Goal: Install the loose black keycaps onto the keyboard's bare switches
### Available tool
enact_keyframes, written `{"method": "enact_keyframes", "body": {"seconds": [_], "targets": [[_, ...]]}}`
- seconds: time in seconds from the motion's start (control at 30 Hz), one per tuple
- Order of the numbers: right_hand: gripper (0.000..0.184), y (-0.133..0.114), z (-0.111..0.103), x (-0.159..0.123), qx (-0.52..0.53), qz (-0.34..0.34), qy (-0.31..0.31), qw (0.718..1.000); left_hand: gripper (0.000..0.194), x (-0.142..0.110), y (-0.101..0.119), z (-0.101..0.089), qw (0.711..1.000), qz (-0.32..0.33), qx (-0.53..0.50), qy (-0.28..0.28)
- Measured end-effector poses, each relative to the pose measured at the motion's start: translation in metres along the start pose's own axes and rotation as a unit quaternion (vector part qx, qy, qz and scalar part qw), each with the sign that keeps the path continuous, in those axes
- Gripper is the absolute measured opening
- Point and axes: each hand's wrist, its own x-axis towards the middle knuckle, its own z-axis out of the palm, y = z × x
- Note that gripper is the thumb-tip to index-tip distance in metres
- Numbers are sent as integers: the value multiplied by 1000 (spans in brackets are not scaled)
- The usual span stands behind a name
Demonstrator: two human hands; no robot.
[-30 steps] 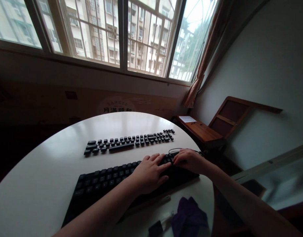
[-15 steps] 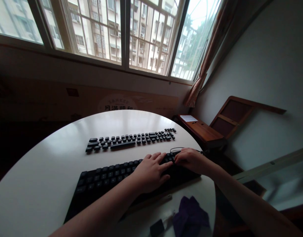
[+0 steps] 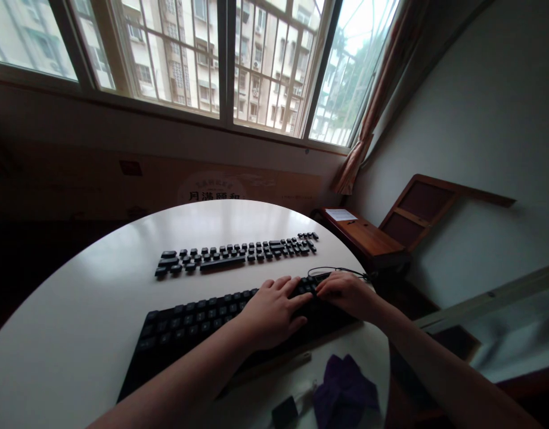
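A black keyboard (image 3: 185, 325) lies at an angle on the white round table, with bare sections in its front part. My left hand (image 3: 274, 313) rests across its middle, fingers spread and holding nothing. Toward the keyboard's right end, my right hand (image 3: 348, 293) is closed, its fingertips pressed together down at the keys. Whatever they pinch, if anything, is hidden. Behind the keyboard, loose black keycaps (image 3: 223, 263) stand in rows, a long space bar among them.
A purple cloth (image 3: 343, 390), a small dark block (image 3: 285, 412) and a thin stick-like tool (image 3: 296, 361) lie near the table's front right. A black cable (image 3: 319, 269) loops behind my right hand. Beyond the table's right edge stands a wooden bench (image 3: 372, 235).
My right hand and forearm have shifted very slightly, the wrist a little lower. The left hand, keyboard and keycaps stay in place.
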Motion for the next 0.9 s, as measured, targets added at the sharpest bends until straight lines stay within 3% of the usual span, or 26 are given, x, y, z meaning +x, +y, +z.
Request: {"method": "enact_keyframes", "body": {"seconds": [0.13,0.27,0.47,0.63,0.73,0.9], "targets": [[19,-19,-2,-1,-94,20,16,995,52,0,0,1,1000,3,2,5],[30,-25,3,-12,-76,64,34,994,51,-1,0,1,1000,5,7,9],[47,-21,18,-31,-60,104,70,990,52,0,0,-1,1000,4,11,8],[52,-16,26,-33,-62,127,104,984,52,0,1,-2,1000,2,15,9],[51,-7,31,-37,-48,147,93,984,52,0,0,0,1000,8,16,16],[52,1,35,-48,-76,104,89,988,51,0,-1,1,999,11,18,31]]}}
